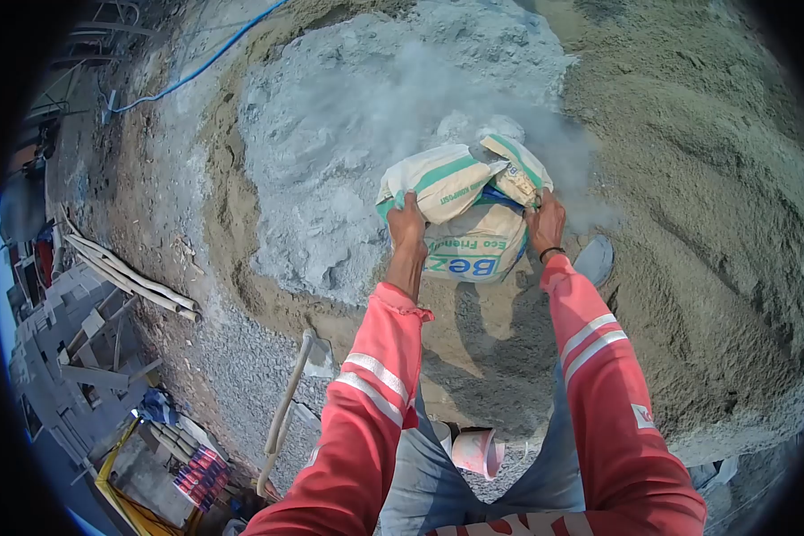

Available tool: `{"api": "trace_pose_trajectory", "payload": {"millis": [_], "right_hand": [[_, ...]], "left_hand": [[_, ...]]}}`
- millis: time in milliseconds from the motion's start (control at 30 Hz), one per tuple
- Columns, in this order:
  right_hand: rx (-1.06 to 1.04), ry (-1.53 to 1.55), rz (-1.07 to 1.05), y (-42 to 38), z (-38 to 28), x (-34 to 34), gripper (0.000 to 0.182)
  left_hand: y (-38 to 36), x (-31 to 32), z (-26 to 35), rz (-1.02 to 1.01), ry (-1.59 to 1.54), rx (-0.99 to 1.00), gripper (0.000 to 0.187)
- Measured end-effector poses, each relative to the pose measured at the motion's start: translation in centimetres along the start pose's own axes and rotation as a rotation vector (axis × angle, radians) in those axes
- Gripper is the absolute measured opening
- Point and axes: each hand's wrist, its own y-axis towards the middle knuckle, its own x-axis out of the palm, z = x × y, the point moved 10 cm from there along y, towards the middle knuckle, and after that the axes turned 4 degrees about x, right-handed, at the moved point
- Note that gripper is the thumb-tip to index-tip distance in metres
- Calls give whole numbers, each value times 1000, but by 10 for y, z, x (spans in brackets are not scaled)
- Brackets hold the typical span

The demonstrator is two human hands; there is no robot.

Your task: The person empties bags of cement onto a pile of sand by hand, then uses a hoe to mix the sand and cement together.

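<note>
A cream cement bag (473, 246) with green stripes and blue "Bez" lettering hangs between my two hands. Its top is open and folded, and grey dust drifts around it. My left hand (407, 228) is closed on the bag's left edge. On the other side, my right hand (545, 221) grips the right edge near a folded flap. Beyond the bag spreads grey cement powder (322, 161), with a lumpy heap right at the bag's far side.
Brown sand (706, 214) is banked on the right. A grey rounded blade (595, 260) lies beside my right wrist. Long wooden handles (286, 406) lie to my left on gravel. A pinkish bucket (475, 451) stands by my legs. A blue hose (210, 61) and poles (129, 272) lie farther left.
</note>
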Motion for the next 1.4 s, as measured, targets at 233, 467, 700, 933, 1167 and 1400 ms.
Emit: {"api": "trace_pose_trajectory", "payload": {"millis": [233,467,700,933,1167,1400], "right_hand": [[292,75,141,-104,76,22,77],[1103,752,-187,-200,222,182,74],[1045,1429,-272,-174,250,280,69],[962,1170,-242,-169,221,237,76],[1064,707,-263,-238,198,115,78],[895,605,-462,-237,170,100,48]], "left_hand": [[1,-71,-7,-225,433,178,55],[63,-93,-139,-377,178,-42,70],[81,-58,-175,-304,-76,-33,72],[76,-63,-170,-197,349,57,77],[10,-55,-143,-163,1052,-156,97],[-9,-60,-182,-302,858,-130,84]]}}
